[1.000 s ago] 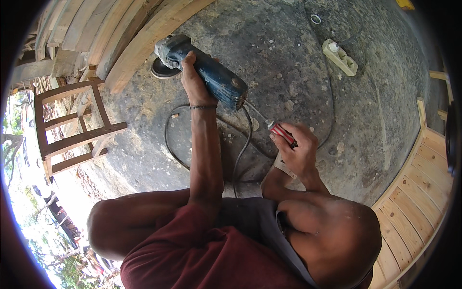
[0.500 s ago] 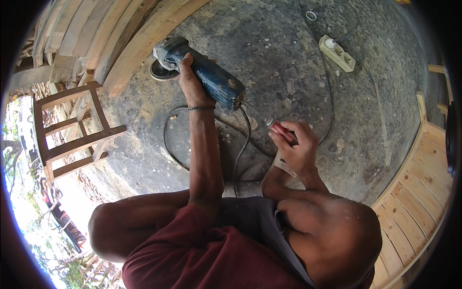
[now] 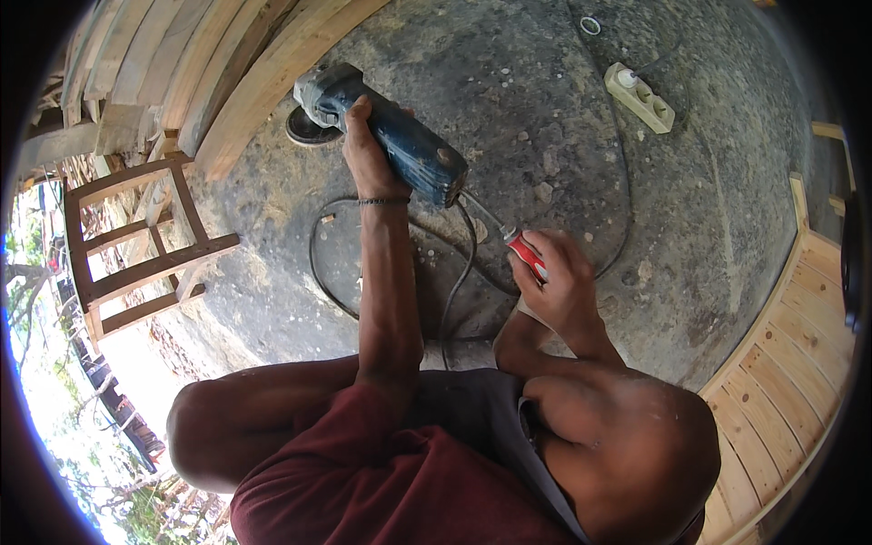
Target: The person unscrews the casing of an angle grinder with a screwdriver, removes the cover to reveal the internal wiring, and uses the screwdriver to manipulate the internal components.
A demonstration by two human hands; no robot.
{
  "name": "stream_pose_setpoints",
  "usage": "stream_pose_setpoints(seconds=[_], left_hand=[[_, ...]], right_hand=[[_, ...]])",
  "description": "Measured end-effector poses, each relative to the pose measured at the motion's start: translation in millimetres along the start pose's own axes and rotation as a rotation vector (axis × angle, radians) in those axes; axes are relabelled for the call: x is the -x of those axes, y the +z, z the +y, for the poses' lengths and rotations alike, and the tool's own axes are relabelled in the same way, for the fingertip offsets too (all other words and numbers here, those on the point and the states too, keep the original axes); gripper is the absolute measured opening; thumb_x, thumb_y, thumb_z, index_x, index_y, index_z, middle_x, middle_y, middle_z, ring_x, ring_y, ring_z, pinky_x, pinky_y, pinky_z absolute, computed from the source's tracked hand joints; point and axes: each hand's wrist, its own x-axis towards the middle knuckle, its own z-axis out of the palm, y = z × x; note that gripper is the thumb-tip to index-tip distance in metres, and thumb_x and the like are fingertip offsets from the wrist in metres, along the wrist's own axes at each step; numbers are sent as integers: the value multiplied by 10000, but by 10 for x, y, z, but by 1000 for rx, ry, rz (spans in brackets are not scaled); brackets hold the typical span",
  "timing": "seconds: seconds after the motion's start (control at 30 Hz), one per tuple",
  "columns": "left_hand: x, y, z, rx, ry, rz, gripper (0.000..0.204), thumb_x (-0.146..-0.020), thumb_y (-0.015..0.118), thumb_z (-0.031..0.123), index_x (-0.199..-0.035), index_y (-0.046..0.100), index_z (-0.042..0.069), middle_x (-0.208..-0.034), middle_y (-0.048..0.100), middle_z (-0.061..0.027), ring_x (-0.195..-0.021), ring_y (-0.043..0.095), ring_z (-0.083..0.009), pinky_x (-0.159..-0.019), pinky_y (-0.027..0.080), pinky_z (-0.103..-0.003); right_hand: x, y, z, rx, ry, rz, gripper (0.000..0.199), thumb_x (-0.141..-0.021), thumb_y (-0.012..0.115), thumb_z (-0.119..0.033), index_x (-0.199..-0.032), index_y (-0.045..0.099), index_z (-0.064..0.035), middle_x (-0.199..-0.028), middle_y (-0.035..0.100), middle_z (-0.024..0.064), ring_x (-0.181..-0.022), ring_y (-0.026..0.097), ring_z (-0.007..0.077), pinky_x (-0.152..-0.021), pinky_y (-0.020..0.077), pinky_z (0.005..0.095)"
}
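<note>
My left hand [image 3: 368, 156] is wrapped round the body of a blue angle grinder [image 3: 411, 145], its grey head and disc at the far left end. The grinder is raised above the floor, tilted with its rear end toward the right. In my right hand [image 3: 563, 277] is a screwdriver with a red and white handle [image 3: 528, 255]. Its thin metal shaft [image 3: 483, 212] points up and left to the rear end of the grinder; whether the tip touches a screw there is too small to tell. A black power cord [image 3: 465, 263] hangs from that same end.
A pale power strip [image 3: 640, 100] with a white plug lies at the upper right, and a white ring [image 3: 590, 25] beyond it. Wooden boards [image 3: 263, 91] and a small wooden frame [image 3: 154, 241] stand at the left. Slatted wood [image 3: 772, 363] runs along the right.
The grinder has shifted slightly right. My right hand has turned the screwdriver, so its shaft now shows clearly, reaching the grinder's rear end.
</note>
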Motion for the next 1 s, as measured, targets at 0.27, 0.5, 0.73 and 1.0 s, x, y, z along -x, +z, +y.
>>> stream_pose_setpoints(seconds=[0.27, 0.5, 0.73, 1.0], left_hand=[[-46, -61, 0, 12, -14, -14, 430, -890, 606, 440, -974, 592, 19, -795, 646, -138, -699, 652, -250, -646, 559, -358], [-12, -46, -15, 5, -16, -24, 447, -886, 605, 448, -975, 598, 10, -812, 653, -145, -716, 656, -252, -653, 561, -358], [-17, -86, -45, -11, -11, -28, 458, -878, 617, 437, -992, 591, -6, -833, 653, -142, -741, 660, -255, -669, 563, -358], [5, -18, -107, 22, -53, -54, 445, -886, 611, 425, -999, 588, -6, -839, 654, -149, -739, 658, -259, -675, 561, -365]], right_hand=[[-41, -32, 13, -298, 235, -141, 285, -865, 743, -125, -1085, 646, 27, -930, 690, 139, -669, 677, 242, -544, 536, 322], [-45, -29, 250, -1823, 1450, -499, 297, -968, 632, -250, -1131, 602, -4, -861, 644, 103, -600, 605, 126, -460, 489, 241], [69, -91, 74, -1139, 918, -402, 329, -849, 739, -120, -1130, 610, -6, -915, 656, 87, -733, 645, 162, -571, 536, 278], [158, -9, 43, 139, -84, -37, 374, -845, 717, -82, -1187, 634, 45, -872, 667, 190, -736, 673, 303, -683, 538, 359]])
